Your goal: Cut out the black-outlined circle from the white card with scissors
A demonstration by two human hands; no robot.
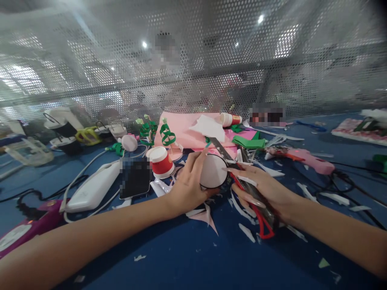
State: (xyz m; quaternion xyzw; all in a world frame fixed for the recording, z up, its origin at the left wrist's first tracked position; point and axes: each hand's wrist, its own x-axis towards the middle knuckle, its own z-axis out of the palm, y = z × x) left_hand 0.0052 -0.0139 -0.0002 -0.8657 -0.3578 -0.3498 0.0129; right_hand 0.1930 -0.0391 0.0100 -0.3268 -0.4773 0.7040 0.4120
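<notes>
My left hand (189, 183) grips a round white disc (214, 171) with a dark rim at its left edge, near the middle of the view. In my right hand (256, 183) is a red and black tool (264, 219), its handle end pointing toward me. A long flat metallic strip (222, 149) runs forward from beside the disc; whether it belongs to the tool cannot be told. My right fingertips reach the right edge of the disc. Just left of my left hand stands a red and white paper cup (161, 162).
Left lie a black phone (135, 178), a white power bank (93, 187) and a purple tool (39, 223). Pink sheets (178, 127), green paper (249, 141) and stacked cups (230, 119) are behind. A pink glue gun (311, 160) lies right. Paper scraps surround my hands.
</notes>
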